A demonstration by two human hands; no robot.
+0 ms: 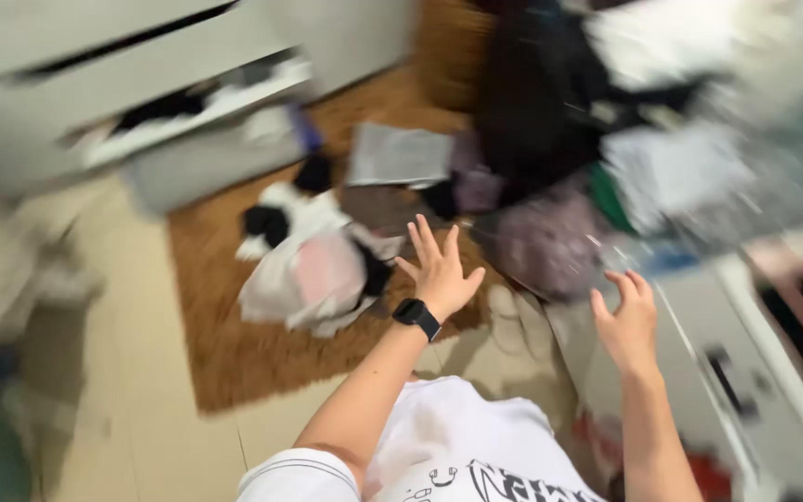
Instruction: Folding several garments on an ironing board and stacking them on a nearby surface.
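Both arms reach forward over a floor strewn with clothes, and the view is badly blurred. The left hand (439, 270), with a black watch (416, 317) on its wrist, has its fingers spread wide and its grip holds nothing. It hangs above the edge of a brown rug (234, 353), just beside a crumpled white and pink garment (313, 279) lying on that rug. The right hand (626, 321) is also open with fingers loosely curled, empty, close to a greyish-purple bundle (546, 244) at the foot of a big heap of clothes (662, 139).

Beyond the white and pink garment lies a black and white piece (281, 218), and further back a folded grey cloth (400, 155) sits flat on the rug. A dark garment (532, 93) hangs or lies at the heap's left side. To the far left a white chest of drawers (95, 84) stands with a drawer pulled out, clothes showing inside. At the right edge white furniture (755, 372) crowds in close beside the right arm. The person wears a white printed shirt (448, 446).
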